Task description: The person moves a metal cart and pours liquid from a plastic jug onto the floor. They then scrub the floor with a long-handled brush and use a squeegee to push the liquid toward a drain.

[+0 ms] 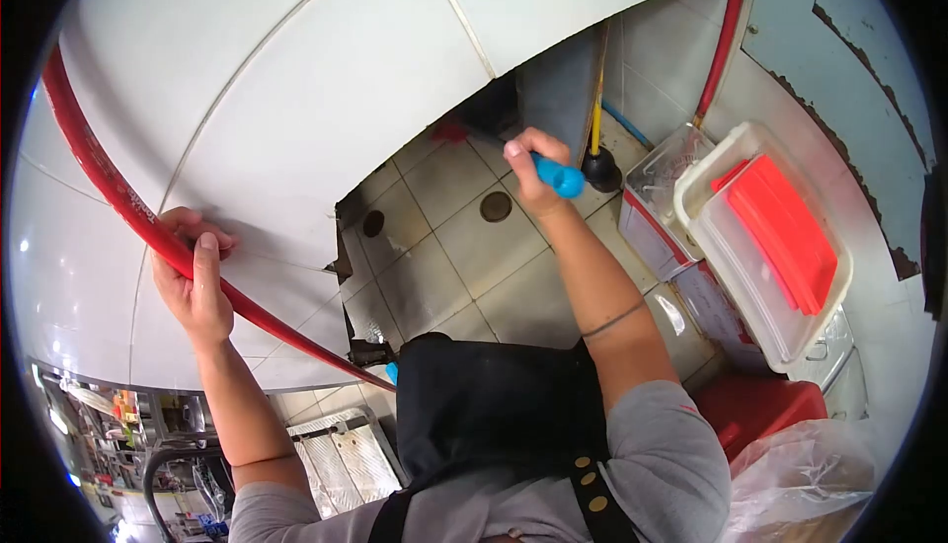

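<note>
My left hand (196, 286) is wrapped around a red hose (104, 168), thumb on top, close against the white tiled wall. The hose curves down past my body on the left. In a low opening under the tiles, my right hand (538, 170) grips a tool with a blue handle (560, 178). The handle's rounded end points toward me, and a dark shaft runs away into the shadow, where its far end is hidden. Below that hand lies a tiled floor (449, 267) with wet patches and a round drain (496, 207).
A plunger (600, 170) stands right of my right hand. Further right are stacked clear boxes and a white tub (849, 267) with a red lid (780, 232). A red container (755, 410) and a plastic bag (810, 469) are near my right elbow. Jagged edges border the opening.
</note>
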Demonstrator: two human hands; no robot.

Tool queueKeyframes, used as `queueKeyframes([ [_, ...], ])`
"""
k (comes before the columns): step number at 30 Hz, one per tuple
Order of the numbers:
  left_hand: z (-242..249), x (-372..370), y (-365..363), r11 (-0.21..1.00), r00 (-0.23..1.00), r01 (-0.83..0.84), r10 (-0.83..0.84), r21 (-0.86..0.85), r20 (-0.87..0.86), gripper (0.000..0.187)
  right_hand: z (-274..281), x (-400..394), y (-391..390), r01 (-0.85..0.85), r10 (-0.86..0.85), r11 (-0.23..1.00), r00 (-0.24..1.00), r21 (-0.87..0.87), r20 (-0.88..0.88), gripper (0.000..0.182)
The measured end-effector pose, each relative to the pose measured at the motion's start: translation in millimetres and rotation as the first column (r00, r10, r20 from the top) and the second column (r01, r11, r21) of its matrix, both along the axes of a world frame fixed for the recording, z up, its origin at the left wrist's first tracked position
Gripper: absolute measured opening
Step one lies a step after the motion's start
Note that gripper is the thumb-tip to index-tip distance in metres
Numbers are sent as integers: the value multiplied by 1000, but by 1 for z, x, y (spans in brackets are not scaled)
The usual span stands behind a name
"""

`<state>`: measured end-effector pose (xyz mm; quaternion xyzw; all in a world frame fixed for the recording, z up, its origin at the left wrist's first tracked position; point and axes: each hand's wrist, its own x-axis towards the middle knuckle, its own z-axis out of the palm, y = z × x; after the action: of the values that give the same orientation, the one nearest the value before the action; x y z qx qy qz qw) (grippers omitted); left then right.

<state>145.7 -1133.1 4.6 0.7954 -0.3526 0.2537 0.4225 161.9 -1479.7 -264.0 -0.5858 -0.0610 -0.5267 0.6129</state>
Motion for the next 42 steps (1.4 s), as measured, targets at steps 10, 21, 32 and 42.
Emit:
queueKeyframes([
  [10, 4, 2, 5, 999, 1000, 4, -3, 46, -26, 26, 111, -218, -61, -466, 432, 844, 884, 266, 179, 44],
  [21, 8, 19, 33, 993, 999, 49, -48, 106, -6, 35, -34, -139, 0, -459, 332, 524, 886, 717, 324, 49],
  [32, 14, 17, 35, 989, 1000, 27, -27, 146, 1, 35, 28, -231, -150, -569, 496, 814, 786, 117, 368, 52],
  [42, 24, 22, 40, 988, 1000, -19, 17, 151, 11, 33, -5, -199, -107, -307, 209, 714, 951, 629, 228, 30],
])
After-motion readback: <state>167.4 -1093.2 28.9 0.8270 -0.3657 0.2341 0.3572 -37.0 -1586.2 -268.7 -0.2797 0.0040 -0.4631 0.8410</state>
